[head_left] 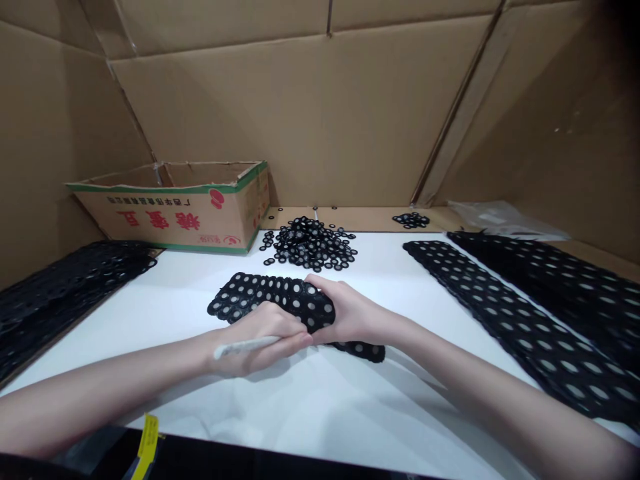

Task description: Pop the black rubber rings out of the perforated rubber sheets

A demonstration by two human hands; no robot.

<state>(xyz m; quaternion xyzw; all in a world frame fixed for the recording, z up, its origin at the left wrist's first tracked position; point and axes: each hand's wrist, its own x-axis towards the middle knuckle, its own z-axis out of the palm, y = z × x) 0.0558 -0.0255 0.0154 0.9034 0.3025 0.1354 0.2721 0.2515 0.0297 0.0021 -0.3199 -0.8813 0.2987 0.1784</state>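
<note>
From here, the left hand (270, 333) pinches a white stick (245, 346); the right hand (353, 312) clasps a black dotted strip (240, 293).

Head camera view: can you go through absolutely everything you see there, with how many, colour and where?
Dotted piece: one, maybe folded; black, pale dots; centre
White stick: one, white, in the left grip
Ring pile: uncounted, black, behind dotted piece
Smaller ring pile: uncounted, black, back right
Dotted panels: at least two, black with pale dots, right
Black stack: pieces uncountable, black, left
Carton: one, brown, green edges, red print, back left
Plastic bag: one, clear, back right
Work surface: one, white, below
Cardboard walls: several, brown, around
Yellow tag: one, yellow, bottom left
Left grip: one, bare, centre
Right grip: one, bare, holding dotted piece
</note>
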